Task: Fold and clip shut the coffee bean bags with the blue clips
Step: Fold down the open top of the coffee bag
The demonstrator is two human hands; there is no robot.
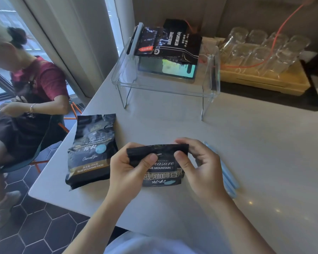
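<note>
On the worktop [246, 143], near its front edge, both hands are pinching the rolled top of a coffee bag [160, 165]: left hand [128, 171], right hand [200, 167]. The stiff fold is likely springing open if either grip is loosening to reach the blue clips [228, 176] just right.

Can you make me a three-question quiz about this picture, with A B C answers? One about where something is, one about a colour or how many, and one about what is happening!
1. Where are the clips?
A. On the clear stand
B. On the table beside the right hand
C. On the floor

2. What colour are they?
A. Red
B. Green
C. Light blue

3. What are the hands doing to the bag?
A. Folding its top over
B. Pouring it out
C. Nothing

Answers:
1. B, they lie on the table just past the right hand.
2. C, they look pale blue.
3. A, the left hand and right hand pinch the folded top edge.
</note>
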